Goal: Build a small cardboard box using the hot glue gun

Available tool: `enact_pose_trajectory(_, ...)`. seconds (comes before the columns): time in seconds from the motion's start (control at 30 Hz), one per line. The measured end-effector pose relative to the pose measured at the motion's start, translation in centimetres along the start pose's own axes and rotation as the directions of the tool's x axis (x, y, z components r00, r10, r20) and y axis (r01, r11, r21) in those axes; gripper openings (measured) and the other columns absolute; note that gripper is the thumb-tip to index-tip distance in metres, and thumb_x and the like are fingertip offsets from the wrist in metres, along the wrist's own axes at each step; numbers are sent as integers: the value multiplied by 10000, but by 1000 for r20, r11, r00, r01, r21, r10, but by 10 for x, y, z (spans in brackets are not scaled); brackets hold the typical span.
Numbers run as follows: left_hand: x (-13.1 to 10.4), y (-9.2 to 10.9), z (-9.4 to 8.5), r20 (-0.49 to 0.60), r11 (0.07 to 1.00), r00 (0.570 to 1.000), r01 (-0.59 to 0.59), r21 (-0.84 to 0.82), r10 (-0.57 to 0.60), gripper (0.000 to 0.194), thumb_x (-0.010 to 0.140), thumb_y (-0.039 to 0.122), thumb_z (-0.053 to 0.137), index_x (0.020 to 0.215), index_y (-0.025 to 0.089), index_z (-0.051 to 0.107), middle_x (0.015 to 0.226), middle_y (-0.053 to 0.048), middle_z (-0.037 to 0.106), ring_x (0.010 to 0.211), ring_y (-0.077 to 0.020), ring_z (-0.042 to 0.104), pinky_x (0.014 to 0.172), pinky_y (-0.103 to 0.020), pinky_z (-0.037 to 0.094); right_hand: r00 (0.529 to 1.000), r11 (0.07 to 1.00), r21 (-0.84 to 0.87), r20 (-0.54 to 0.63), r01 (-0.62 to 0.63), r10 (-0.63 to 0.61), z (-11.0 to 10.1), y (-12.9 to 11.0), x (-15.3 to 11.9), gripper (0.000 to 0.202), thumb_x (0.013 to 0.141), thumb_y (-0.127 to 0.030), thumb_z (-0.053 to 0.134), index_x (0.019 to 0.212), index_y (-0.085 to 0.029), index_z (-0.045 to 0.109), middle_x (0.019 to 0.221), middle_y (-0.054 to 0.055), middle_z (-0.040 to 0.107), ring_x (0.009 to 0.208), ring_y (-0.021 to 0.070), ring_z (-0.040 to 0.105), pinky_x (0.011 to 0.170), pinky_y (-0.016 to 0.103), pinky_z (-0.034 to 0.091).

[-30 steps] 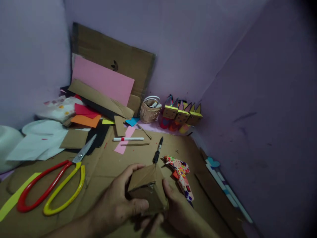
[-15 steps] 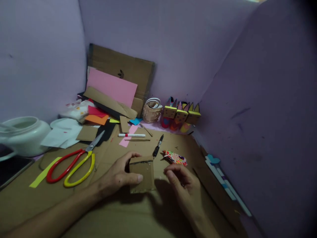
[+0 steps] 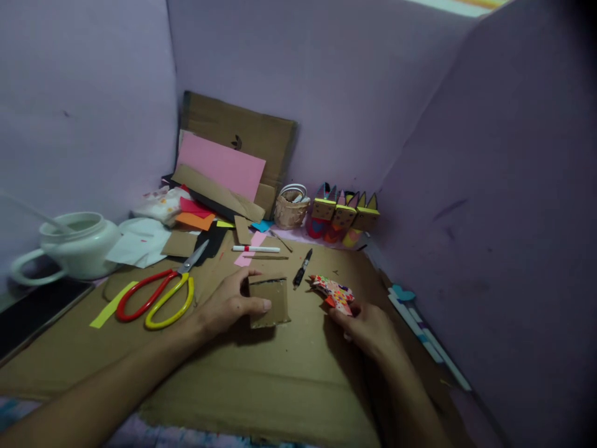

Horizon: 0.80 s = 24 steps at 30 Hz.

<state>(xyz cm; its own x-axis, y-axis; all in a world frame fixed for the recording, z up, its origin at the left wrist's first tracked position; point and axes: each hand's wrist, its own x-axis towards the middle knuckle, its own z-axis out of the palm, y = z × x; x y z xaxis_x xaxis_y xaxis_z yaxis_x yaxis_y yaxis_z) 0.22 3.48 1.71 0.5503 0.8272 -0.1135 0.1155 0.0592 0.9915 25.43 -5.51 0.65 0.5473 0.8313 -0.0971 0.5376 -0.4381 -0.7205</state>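
At the cardboard-covered desk (image 3: 280,379), we saw a small, brown, box-shaped cardboard piece (image 3: 276,305) held at the lower centre of the frame. The left hand (image 3: 228,303) gripped it, thumb pressed to the near face and fingers curled behind the upper left edge. To its right, the right hand (image 3: 373,331) had its grip closed, as far as we could see, on the handle of a white glue gun with a colourful floral pattern (image 3: 334,291); the handle's end was hidden from us.

We judged the step in hand to be steadying the box while the gun was taken up; the next move seemed to call for a firm hold and a clear nozzle. We noted that the nozzle pointed left, tilted slightly toward the top of the frame, near a black pen (image 3: 303,269). The gun's barrel ran from upper left to lower right. The box's near face, almost square, looked toward us and showed no clear long axis.
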Motion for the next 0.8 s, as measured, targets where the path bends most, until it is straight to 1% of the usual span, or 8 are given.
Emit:
enact_pose_trajectory(0.13,-2,3,-1,-36,996,998,-47,76,50,575,627,263,726,1139,185,477,978,-83,662,839,-261,658,700,-377,532,998,961,276,66,-25,7,3,0,-2,294,673,-479,581,583,-203,534,449,-45,471,382,127,442,380,253,374)
enact_pose_trajectory(0.17,-2,4,-2,-44,994,997,-57,94,62,561,628,261,726,1130,187,487,978,-81,660,843,-259,654,706,-376,530,996,911,411,83,-27,-8,3,0,-4,287,671,-478,590,629,-200,531,487,-49,479,395,118,442,389,259,412)
enact_pose_trajectory(0.23,-2,4,-3,-54,991,995,-76,106,82,544,629,265,726,1119,185,504,992,-83,658,865,-259,644,728,-378,524,994,737,675,100,-32,-49,4,-3,-9,279,619,-413,683,715,-185,554,582,-31,552,442,106,473,422,254,462)
enact_pose_trajectory(0.3,-1,2,-3,-65,991,993,-92,96,98,544,630,275,728,1120,182,511,1024,-91,658,892,-262,639,761,-388,517,993,589,808,73,-3,-94,5,-6,-15,339,568,-331,762,818,-171,597,720,19,647,514,116,532,440,238,475)
enact_pose_trajectory(0.37,0,-2,-3,-89,990,990,-103,96,112,556,633,290,732,1131,177,512,1019,-97,666,893,-265,641,782,-406,515,987,604,793,22,80,-159,7,-8,-20,388,603,-347,767,916,-172,618,781,47,680,547,130,553,409,212,437)
enact_pose_trajectory(0.43,1,-5,-3,-128,986,984,-110,124,126,572,632,306,735,1145,178,517,994,-96,678,886,-272,646,791,-424,517,972,668,729,17,148,-235,9,-6,-25,365,668,-409,731,922,-168,628,678,32,660,483,120,505,357,193,356)
enact_pose_trajectory(0.57,2,-6,-5,-198,966,967,-114,231,161,604,617,344,741,1163,182,537,1017,-95,679,927,-292,645,816,-426,518,942,761,620,105,188,-318,15,-4,-33,303,715,-461,686,739,-163,640,465,-24,524,387,90,373,360,200,293)
enact_pose_trajectory(0.8,1,2,1,-226,892,960,-49,449,166,618,625,356,709,1192,194,526,1077,-81,663,935,-278,640,831,-412,513,872,798,492,143,348,-468,27,-13,-44,268,749,-378,630,893,-170,718,678,18,605,456,93,351,401,209,262)
